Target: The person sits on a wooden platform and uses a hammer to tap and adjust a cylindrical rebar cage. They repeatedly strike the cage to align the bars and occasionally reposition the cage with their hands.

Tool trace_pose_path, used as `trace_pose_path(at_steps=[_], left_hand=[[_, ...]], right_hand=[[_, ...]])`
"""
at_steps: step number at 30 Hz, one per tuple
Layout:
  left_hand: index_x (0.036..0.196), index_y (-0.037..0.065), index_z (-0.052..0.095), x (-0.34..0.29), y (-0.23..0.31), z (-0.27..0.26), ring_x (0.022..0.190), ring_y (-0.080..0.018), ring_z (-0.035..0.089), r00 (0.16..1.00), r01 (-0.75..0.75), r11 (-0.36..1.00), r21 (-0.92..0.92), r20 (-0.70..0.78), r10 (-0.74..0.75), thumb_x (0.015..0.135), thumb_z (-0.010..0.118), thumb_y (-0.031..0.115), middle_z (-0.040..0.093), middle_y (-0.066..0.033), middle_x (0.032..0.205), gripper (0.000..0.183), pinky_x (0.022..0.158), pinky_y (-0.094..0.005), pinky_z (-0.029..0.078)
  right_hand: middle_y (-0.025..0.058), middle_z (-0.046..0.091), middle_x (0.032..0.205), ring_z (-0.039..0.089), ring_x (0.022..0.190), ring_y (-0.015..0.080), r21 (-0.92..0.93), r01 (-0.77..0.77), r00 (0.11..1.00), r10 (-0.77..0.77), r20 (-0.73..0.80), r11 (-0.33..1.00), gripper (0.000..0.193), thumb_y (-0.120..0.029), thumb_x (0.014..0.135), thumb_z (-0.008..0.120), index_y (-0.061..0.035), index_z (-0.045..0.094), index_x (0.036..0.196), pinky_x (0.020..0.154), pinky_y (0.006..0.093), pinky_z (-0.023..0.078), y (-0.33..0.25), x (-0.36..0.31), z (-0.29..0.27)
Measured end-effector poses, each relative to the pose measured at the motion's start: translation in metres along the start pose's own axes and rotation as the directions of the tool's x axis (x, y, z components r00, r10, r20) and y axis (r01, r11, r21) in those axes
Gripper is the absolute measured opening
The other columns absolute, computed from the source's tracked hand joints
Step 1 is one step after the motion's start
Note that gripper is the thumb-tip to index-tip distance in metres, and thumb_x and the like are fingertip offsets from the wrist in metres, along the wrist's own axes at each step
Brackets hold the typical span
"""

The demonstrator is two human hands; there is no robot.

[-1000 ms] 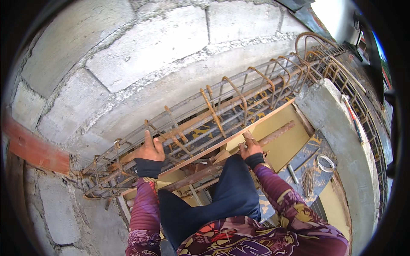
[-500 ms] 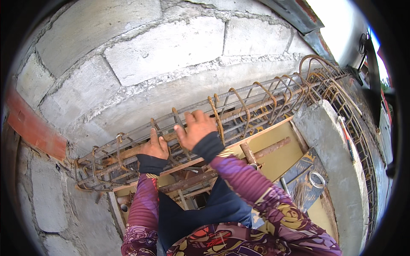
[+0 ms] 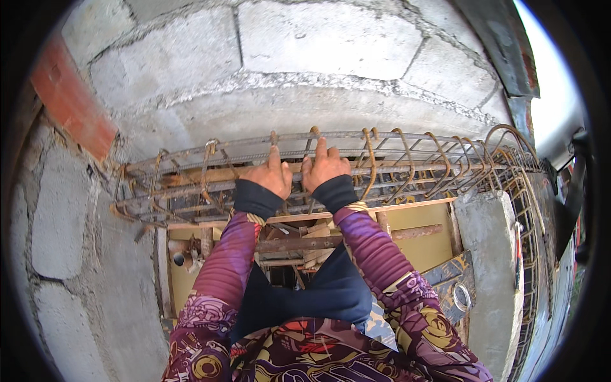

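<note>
A long cage of rusty steel reinforcing bars (image 3: 229, 186) runs across in front of me, with bent stirrups looped around its lengthwise bars. My left hand (image 3: 270, 177) is closed over one stirrup (image 3: 273, 136), its index finger stretched along the steel. Close beside it, my right hand (image 3: 327, 170) grips the neighbouring stirrup (image 3: 315, 130), thumb on the left side. Both palms face down, and the undersides of the fingers are hidden. Another stirrup (image 3: 370, 159) stands just right of my right hand.
A concrete block wall (image 3: 318, 38) rises behind the cage. Below it lies a wooden form edge (image 3: 407, 205), with rusty pipes (image 3: 417, 232) underneath. A roll of tape (image 3: 462, 296) rests on a dark board at right, near a concrete ledge (image 3: 487, 248). Another bar cage (image 3: 534, 254) curves along the far right.
My view has turned, so the cage lies more level. Both hands have come closer to each other and settled on neighbouring stirrups; the right hand's fingers were more spread before.
</note>
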State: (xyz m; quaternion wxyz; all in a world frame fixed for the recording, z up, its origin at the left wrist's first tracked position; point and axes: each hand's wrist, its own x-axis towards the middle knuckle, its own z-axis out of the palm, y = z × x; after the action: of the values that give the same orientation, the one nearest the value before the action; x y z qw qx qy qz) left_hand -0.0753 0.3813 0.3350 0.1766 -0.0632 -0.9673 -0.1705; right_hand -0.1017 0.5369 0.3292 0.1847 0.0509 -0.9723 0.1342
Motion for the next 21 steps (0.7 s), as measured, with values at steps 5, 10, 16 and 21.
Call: trace_pose_path(at_steps=[5, 10, 16, 21], left_hand=[[0.114, -0.007, 0.057, -0.020, 0.010, 0.001, 0.088, -0.0376, 0.054, 0.752, -0.344, 0.916, -0.204, -0.644, 0.140, 0.085, 0.060, 0.017, 0.057, -0.0226, 0.103, 0.038, 0.078, -0.0453, 0.044], [0.112, -0.005, 0.056, -0.124, 0.061, 0.086, 0.099, -0.0406, 0.058, 0.974, 0.084, 0.744, -0.663, -0.102, -0.201, 0.086, 0.060, 0.017, 0.059, -0.0228, 0.106, 0.034, 0.087, -0.0446, 0.047], [0.117, -0.007, 0.055, -0.109, 0.057, 0.199, 0.105, -0.0436, 0.056, 0.889, 0.447, 0.713, -0.540, 0.180, -0.421, 0.085, 0.064, 0.022, 0.058, -0.0290, 0.111, 0.044, 0.093, -0.0460, 0.045], [0.106, -0.001, 0.059, -0.100, 0.059, 0.211, 0.097, -0.0439, 0.058, 0.888, 0.444, 0.700, -0.559, 0.170, -0.428, 0.087, 0.062, 0.022, 0.061, -0.0259, 0.101, 0.030, 0.083, -0.0486, 0.047]], right_hand=[[0.0243, 0.063, 0.095, 0.064, 0.085, 0.0436, 0.099, -0.051, 0.997, 0.045, 0.059, 0.994, 0.041, -0.033, 0.088, 0.059, -0.0035, 0.057, 0.117, 0.076, 0.0511, 0.052, 0.007, 0.019, -0.023], [0.0233, 0.067, 0.088, 0.065, 0.088, 0.0411, 0.180, -0.121, 0.989, 0.102, 0.108, 0.976, 0.029, -0.027, 0.089, 0.057, -0.0059, 0.062, 0.108, 0.080, 0.0493, 0.051, 0.013, 0.033, -0.024], [0.0228, 0.068, 0.089, 0.066, 0.086, 0.0403, 0.174, -0.119, 0.993, 0.113, 0.043, 0.978, 0.025, -0.024, 0.087, 0.059, -0.0080, 0.066, 0.105, 0.080, 0.0485, 0.051, 0.012, 0.035, -0.025], [0.0226, 0.068, 0.089, 0.066, 0.085, 0.0403, 0.141, -0.086, 0.996, 0.082, 0.028, 0.986, 0.022, -0.022, 0.087, 0.059, -0.0052, 0.067, 0.099, 0.079, 0.0483, 0.051, 0.025, 0.035, -0.025]])
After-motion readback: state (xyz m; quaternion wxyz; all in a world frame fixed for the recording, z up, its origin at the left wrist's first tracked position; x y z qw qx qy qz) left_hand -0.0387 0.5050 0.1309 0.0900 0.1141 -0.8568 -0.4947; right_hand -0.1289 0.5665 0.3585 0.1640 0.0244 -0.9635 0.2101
